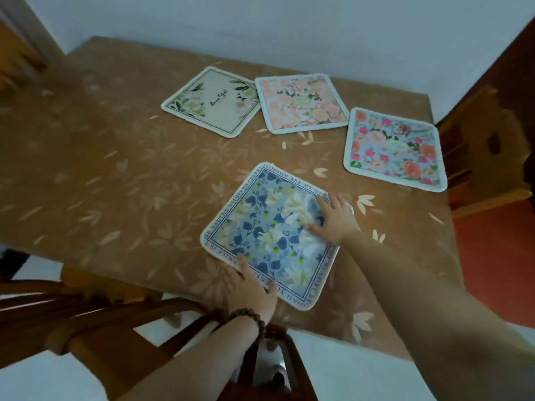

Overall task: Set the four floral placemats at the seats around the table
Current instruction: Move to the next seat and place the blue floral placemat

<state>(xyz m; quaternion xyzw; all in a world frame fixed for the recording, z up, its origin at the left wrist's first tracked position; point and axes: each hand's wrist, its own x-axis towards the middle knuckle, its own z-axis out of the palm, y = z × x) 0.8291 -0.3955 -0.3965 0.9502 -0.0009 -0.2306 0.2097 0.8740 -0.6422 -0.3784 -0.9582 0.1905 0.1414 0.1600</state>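
Note:
Four floral placemats lie on the table [101, 157] with its brown leaf-patterned cloth. The blue one [269, 227] is nearest me, turned like a diamond. My left hand [250, 287], with a bead bracelet at the wrist, touches its near-left edge with straight fingers. My right hand [335, 219] lies flat on its right corner, fingers spread. A cream placemat with black lettering [211, 101] and a peach one [301, 102] lie side by side at the far edge. A pink-and-blue placemat [395, 149] lies at the right edge.
A wooden chair [95, 314] stands at the near side under my arms. Another wooden chair [486, 146] stands at the table's right side. A pale wall runs behind the table. The floor at right is red.

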